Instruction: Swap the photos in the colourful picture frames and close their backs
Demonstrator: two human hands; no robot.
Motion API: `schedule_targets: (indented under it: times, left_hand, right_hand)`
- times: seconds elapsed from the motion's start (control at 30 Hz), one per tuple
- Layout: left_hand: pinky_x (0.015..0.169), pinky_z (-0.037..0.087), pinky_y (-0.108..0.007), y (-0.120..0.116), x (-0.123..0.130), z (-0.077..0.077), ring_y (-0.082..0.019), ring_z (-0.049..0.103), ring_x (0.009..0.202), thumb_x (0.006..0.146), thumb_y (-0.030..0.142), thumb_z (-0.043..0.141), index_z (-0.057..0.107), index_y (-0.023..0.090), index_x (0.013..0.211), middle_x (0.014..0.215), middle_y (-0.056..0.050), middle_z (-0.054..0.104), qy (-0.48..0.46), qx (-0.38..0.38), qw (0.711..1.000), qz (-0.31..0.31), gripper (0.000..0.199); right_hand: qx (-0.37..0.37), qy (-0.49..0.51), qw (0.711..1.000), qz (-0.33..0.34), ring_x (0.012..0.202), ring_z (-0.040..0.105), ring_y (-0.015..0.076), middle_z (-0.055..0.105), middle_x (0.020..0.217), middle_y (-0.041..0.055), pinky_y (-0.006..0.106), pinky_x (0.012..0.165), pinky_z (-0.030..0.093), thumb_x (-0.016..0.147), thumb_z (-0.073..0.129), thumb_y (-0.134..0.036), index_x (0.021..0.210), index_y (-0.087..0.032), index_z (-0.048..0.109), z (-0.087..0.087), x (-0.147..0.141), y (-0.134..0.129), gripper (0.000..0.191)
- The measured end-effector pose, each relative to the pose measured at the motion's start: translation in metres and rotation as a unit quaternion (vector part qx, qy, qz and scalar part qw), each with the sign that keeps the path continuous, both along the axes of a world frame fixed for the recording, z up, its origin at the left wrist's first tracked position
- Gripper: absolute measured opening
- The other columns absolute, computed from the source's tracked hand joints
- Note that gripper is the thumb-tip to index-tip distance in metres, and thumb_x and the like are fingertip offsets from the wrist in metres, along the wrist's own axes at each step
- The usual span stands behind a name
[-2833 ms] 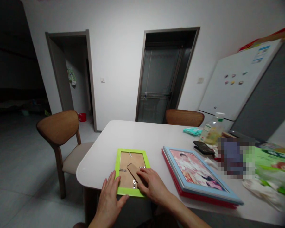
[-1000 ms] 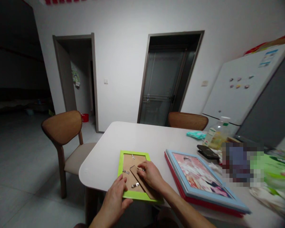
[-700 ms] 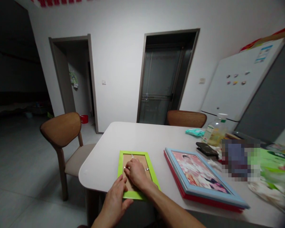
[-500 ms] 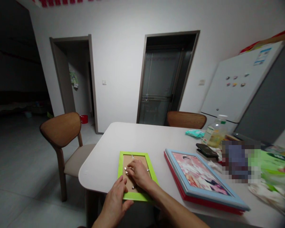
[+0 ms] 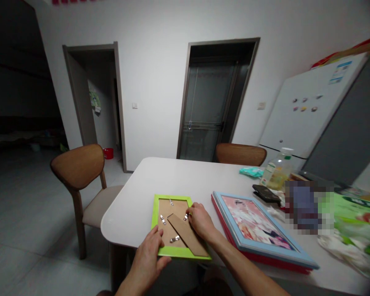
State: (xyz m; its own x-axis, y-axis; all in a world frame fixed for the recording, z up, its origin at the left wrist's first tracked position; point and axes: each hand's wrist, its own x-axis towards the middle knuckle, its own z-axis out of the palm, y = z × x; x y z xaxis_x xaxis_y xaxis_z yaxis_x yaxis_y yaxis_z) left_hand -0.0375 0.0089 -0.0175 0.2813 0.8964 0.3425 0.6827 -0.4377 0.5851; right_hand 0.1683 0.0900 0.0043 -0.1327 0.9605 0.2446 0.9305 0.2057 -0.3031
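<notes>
Left hand (image 5: 150, 254): laid flat on the near left corner of the green photo frame (image 5: 154, 213), fingers spread and pressing down, gripping nothing. Right hand (image 5: 200, 220): fingertips at the small metal turn clip (image 5: 186, 215) on the frame's right edge; whether they pinch the clip or only push it cannot be told. The frame lies face down near the front edge of the white desk (image 5: 185, 176), its brown backing board (image 5: 168, 207) upward and the cardboard easel stand (image 5: 186, 235) lying diagonally across it. Further clips show at the top (image 5: 171, 202), left (image 5: 162, 219) and bottom (image 5: 172, 239) of the board.

To work the clip well, judged from this pose: keep the left palm's weight on the frame so it cannot slide on the smooth desk, and swing the clip with one fingertip rather than prying upward, which could bend the thin metal.

Just right of the frame, apart from it, lies a larger blue-framed picture (image 5: 255, 224) stacked on a red frame (image 5: 234, 246). A wooden chair (image 5: 77, 166) stands at the desk's left.
</notes>
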Motion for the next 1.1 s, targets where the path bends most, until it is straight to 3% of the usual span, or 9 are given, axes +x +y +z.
schedule_targets:
  times: [0.2,0.4,0.53,0.67,0.83,1.0,1.1]
  left_hand:
    - [0.095,0.034,-0.041,-0.001,0.007,-0.001,-0.023,0.037,0.116,0.059,0.010,0.062,0.048,0.017,0.108,0.116,-0.011,0.052,0.007,-0.008,1.000,-0.015,0.052]
    - [0.096,0.033,-0.039,-0.006,0.018,0.004,-0.024,0.036,0.117,0.059,0.011,0.064,0.049,0.013,0.107,0.116,-0.013,0.051,0.023,-0.024,0.999,-0.021,0.051]
    - [0.097,0.033,-0.039,-0.006,0.017,0.006,-0.024,0.035,0.117,0.059,0.012,0.064,0.048,0.012,0.108,0.117,-0.013,0.051,0.030,-0.031,0.999,-0.023,0.052]
    - [0.097,0.033,-0.038,-0.006,0.017,0.006,-0.024,0.036,0.117,0.058,0.011,0.065,0.052,0.015,0.102,0.116,-0.011,0.051,0.019,-0.026,0.999,-0.023,0.046]
    - [0.097,0.033,-0.037,-0.005,0.019,0.004,-0.024,0.037,0.117,0.057,0.009,0.065,0.046,0.014,0.111,0.114,-0.012,0.053,0.041,-0.029,0.999,-0.016,0.058]
    - [0.097,0.033,-0.037,-0.003,0.017,0.000,-0.023,0.035,0.118,0.059,0.011,0.062,0.046,0.013,0.111,0.117,-0.014,0.050,0.052,-0.025,0.998,-0.025,0.055]
    - [0.097,0.032,-0.039,-0.003,0.017,-0.002,-0.024,0.034,0.118,0.060,0.011,0.061,0.045,0.011,0.111,0.121,-0.016,0.047,0.050,-0.017,0.998,-0.024,0.053]
  right_hand:
    - [0.034,0.004,0.999,0.023,0.083,0.049,0.0156,0.059,0.084,0.0075,0.023,0.076,0.032,0.077,0.038,-0.019,0.081,-0.016,0.063,-0.004,-0.019,0.014,0.026]
    - [0.027,0.012,0.999,-0.028,0.079,0.050,0.0170,0.060,0.082,0.0106,0.026,0.074,0.032,0.078,0.038,-0.024,0.077,-0.013,0.065,-0.014,-0.036,0.045,0.029]
    - [0.027,0.013,0.999,-0.026,0.081,0.049,0.0164,0.060,0.083,0.0077,0.025,0.075,0.032,0.079,0.038,-0.025,0.081,-0.017,0.066,-0.017,-0.033,0.049,0.029]
    - [0.030,0.014,0.999,-0.006,0.081,0.048,0.0161,0.060,0.083,0.0063,0.024,0.073,0.033,0.078,0.039,-0.025,0.082,-0.021,0.067,-0.014,-0.032,0.046,0.028]
    - [0.035,0.029,0.999,0.012,0.082,0.049,0.0161,0.060,0.083,0.0061,0.024,0.073,0.034,0.077,0.041,-0.023,0.085,-0.022,0.067,-0.005,-0.035,0.038,0.027]
    - [0.050,0.054,0.997,0.018,0.090,0.048,0.0166,0.058,0.095,0.0076,0.025,0.080,0.031,0.075,0.044,-0.026,0.104,-0.017,0.057,0.001,-0.025,0.007,0.034]
    - [0.020,0.050,0.998,0.043,0.083,0.049,0.0170,0.058,0.088,0.0073,0.024,0.071,0.034,0.068,0.050,-0.036,0.092,-0.017,0.061,-0.001,-0.018,-0.015,0.032]
